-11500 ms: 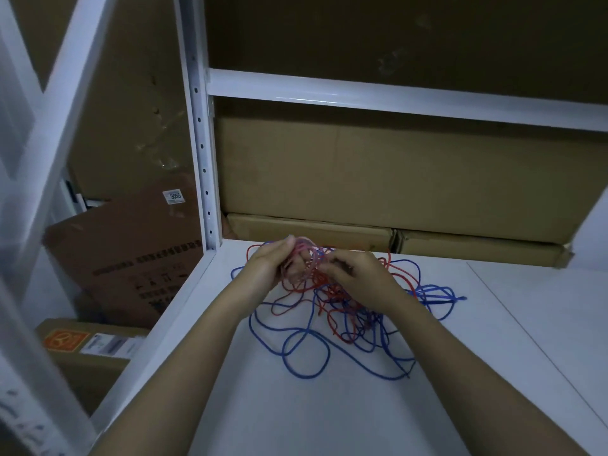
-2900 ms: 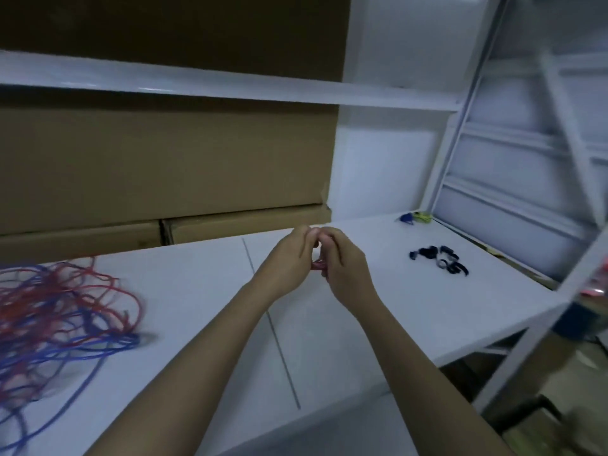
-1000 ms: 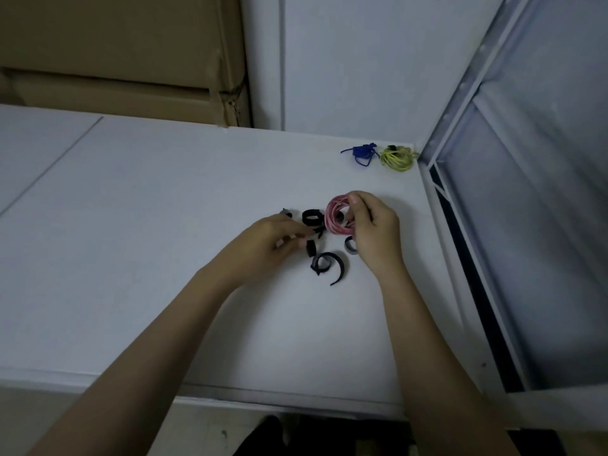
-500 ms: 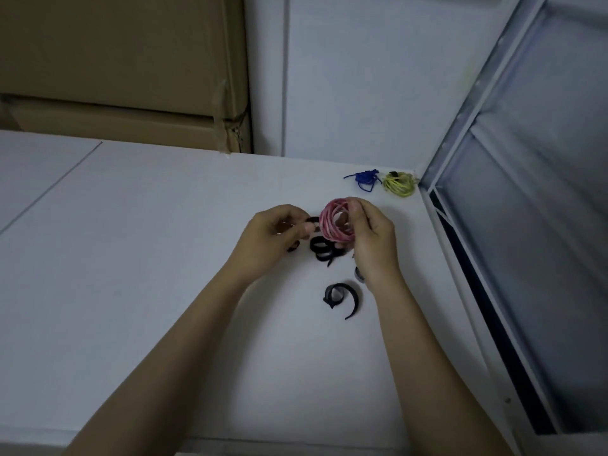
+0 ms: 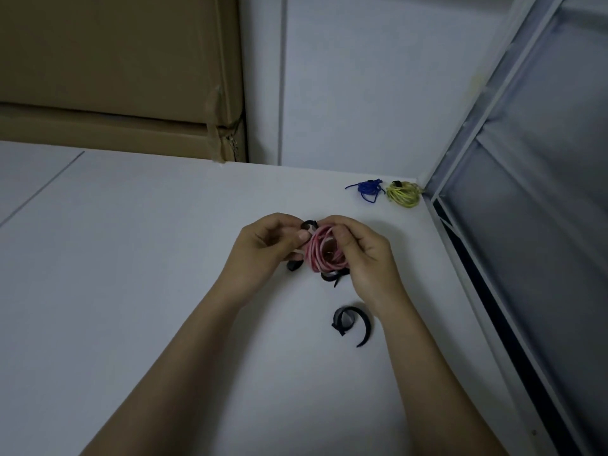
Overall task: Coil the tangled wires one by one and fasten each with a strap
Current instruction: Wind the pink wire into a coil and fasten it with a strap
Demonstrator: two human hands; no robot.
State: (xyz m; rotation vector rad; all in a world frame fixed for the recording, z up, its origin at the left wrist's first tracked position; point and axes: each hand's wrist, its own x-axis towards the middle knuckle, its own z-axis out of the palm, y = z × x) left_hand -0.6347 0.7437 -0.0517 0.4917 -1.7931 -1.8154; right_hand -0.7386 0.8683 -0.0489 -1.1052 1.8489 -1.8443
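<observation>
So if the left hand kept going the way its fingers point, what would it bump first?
Probably the pink wire coil: the left hand points right, straight at it, already pinching a black strap beside it.

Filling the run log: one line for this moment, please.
step: strapping | right hand: holds pink coil | left hand: pinches black strap | done: blue coil, yellow coil

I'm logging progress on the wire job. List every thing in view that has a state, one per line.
Pink wire: coiled, held up in both hands, not yet fastened.
Strap: black, pinched by the left hand at the coil's top.
Left hand: grips strap and coil.
Right hand: grips the coil.
Blue wire: coiled, lying at the back corner.
Yellow wire: coiled, strapped, beside the blue one.
Spare strap: curled, loose on the table.
</observation>
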